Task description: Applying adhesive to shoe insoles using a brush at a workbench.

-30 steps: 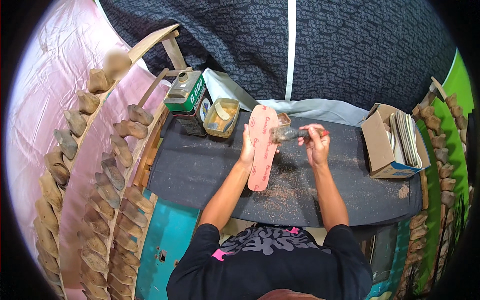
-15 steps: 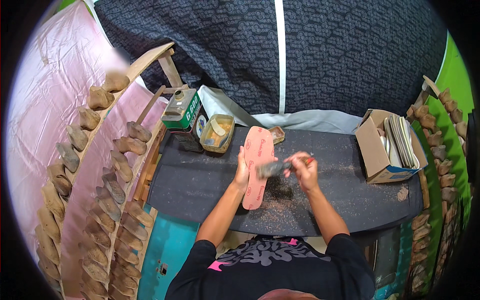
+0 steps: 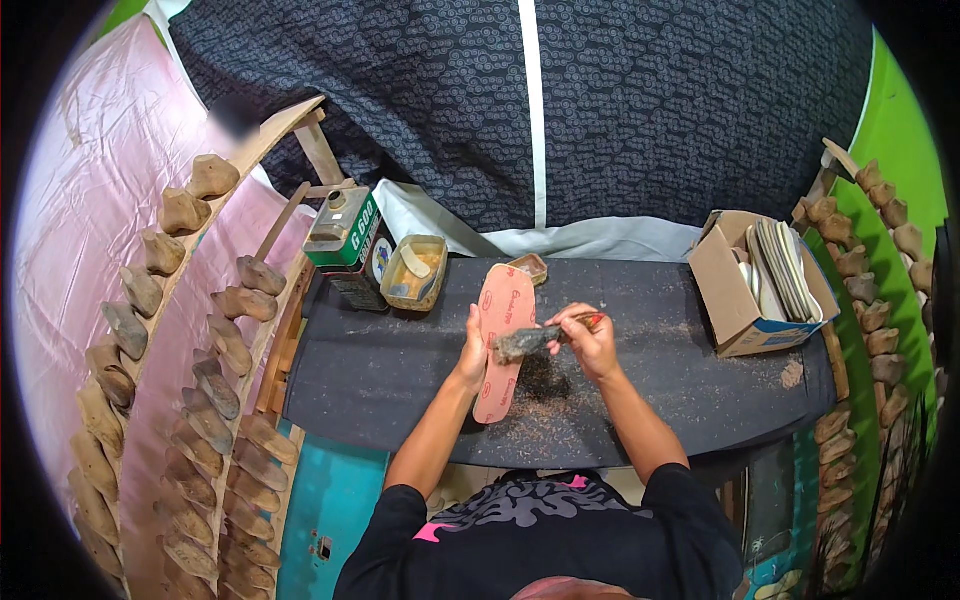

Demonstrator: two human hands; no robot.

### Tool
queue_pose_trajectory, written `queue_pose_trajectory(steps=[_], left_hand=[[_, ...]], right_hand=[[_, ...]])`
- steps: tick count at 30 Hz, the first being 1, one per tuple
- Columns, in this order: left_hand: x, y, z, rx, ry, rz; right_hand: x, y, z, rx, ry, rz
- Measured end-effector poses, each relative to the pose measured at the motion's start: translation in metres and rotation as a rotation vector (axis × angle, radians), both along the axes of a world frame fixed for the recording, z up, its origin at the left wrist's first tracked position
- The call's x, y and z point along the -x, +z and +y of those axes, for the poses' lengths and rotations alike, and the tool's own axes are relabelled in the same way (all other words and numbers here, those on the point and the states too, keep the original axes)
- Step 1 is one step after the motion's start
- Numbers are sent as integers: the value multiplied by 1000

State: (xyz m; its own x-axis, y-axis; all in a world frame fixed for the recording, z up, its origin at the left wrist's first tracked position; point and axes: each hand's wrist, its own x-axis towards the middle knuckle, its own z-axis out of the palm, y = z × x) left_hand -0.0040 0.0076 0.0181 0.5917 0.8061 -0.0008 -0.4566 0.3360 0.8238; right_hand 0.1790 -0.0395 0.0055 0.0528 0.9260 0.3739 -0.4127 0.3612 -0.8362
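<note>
- Nearest me, at the bottom of my remote view, is the wearer's black shirt [image 3: 560,520] with grey and pink shapes; both bare forearms reach away from it.
- Reddish-brown crumbs [image 3: 540,430] are scattered over the near middle of a table covered in dark cloth [image 3: 640,290].
- At the centre, the left hand [image 3: 472,348] grips a pink sole-shaped piece [image 3: 508,302] by its left edge, most of the fingers hidden behind it. The piece is tilted, with red printing on its upward face.
- The right hand [image 3: 588,345] has its fingers closed around the handle of a dark, shaggy brush [image 3: 512,347]. The bristles lie across the middle of the pink face; I can't tell how firmly they press.
- As for progress, I judge the brushing under way: both ends of the piece are clear of the bristles, and I can't make out any coating or how much is covered.
- Farther left are a tub [image 3: 412,295] holding a pale scraper and a green-and-dark tin [image 3: 345,248]; a small tray [image 3: 531,268] lies just beyond the piece.
- Far right, a cardboard box [image 3: 738,285] holds pale flat pieces [image 3: 783,268].
- Racks of wooden shoe forms [image 3: 231,344] flank both sides; a patterned dark curtain [image 3: 420,120] hangs behind.
</note>
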Motion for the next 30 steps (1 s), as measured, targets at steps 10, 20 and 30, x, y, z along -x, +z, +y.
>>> queue_pose_trajectory(steps=[10,20,30], left_hand=[[-12,-21,-11,-141,-195,60],[-11,-22,-11,-123,-160,63],[-17,-12,-22,-143,-167,55]], right_hand=[[-13,35,13,-93,-289,314],[-38,21,4,-60,-575,283],[-23,22,-2,-55,-343,313]])
